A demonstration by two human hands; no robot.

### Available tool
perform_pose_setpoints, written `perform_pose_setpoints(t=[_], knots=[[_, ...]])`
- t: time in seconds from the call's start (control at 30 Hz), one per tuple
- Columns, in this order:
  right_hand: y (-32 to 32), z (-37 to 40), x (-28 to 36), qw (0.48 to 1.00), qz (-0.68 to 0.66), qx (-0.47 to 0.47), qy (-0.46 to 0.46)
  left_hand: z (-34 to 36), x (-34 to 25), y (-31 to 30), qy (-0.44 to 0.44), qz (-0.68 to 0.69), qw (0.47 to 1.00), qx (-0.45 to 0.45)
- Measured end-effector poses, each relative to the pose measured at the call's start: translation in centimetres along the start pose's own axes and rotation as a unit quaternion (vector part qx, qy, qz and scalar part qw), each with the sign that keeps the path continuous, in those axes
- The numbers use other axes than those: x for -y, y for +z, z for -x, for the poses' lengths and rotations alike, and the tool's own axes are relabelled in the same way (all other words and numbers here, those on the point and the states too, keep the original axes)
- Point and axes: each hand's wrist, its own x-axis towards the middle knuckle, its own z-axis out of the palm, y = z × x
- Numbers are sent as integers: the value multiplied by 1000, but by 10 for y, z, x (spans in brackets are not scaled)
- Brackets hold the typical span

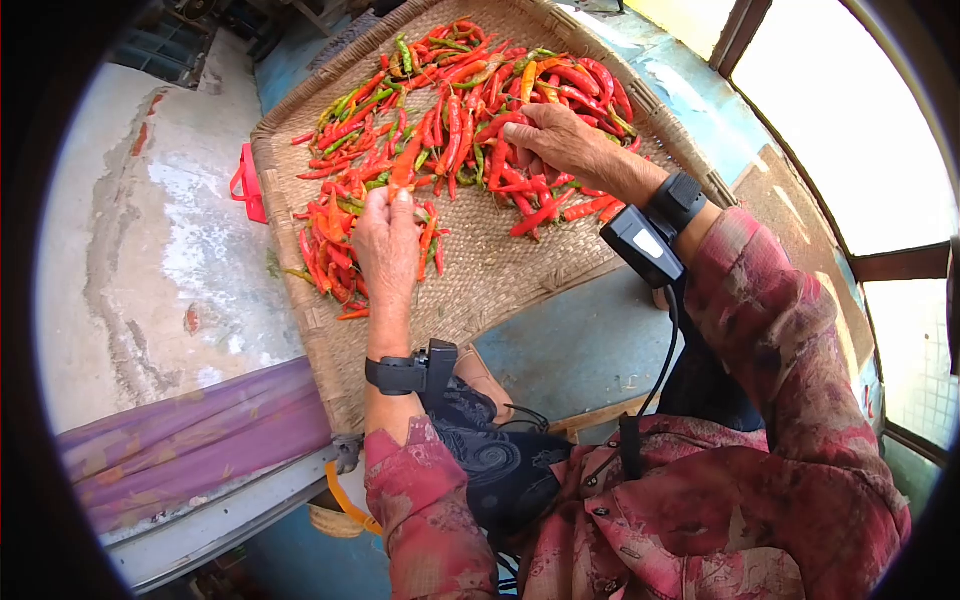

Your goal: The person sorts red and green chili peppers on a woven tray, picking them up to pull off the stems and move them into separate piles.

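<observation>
My L hand [388, 245] is pinched shut on one orange-red chili [402, 172], held tip-up just above the woven tray [480, 280], prob. to look it over. R hand [560, 140] rests palm-down, fingers loose, on the chili pile [470, 90], gripping nothing, as if steadying it.

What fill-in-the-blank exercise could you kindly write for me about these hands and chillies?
The left hand pinches one ____ at its fingertips.
The right hand rests on the chillies, palm facing ____.
The chillies lie on a flat woven ____.
Missing words: chilli; down; tray.
</observation>
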Motion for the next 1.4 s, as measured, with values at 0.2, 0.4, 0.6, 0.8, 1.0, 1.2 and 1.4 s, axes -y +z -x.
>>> perform_pose_setpoints(t=[0.2, 0.4, 0.6, 0.8, 1.0, 1.2, 1.4], knots=[[-2, 11, 11, 998, 52, 32, -28, 2, 12, -62, 17, -338, 933, -119], [15, 12, 6, 987, 73, 133, -44, 23, -13, -14, 154, -164, 974, -10], [27, 18, 9, 973, 34, 229, -9, 38, -22, 28, 240, -196, 947, 85], [25, 20, 8, 956, 63, 285, -6, 36, -18, 27, 159, -99, 977, 102], [18, 16, -8, 951, 171, 200, -165, 10, -7, -26, 109, -111, 984, -91], [10, 28, -32, 813, 526, 195, -158, -2, 27, -89, 37, -294, 929, -221], [14, 26, -37, 800, 546, 186, -166, 0, 21, -77, 129, -352, 892, -252]])
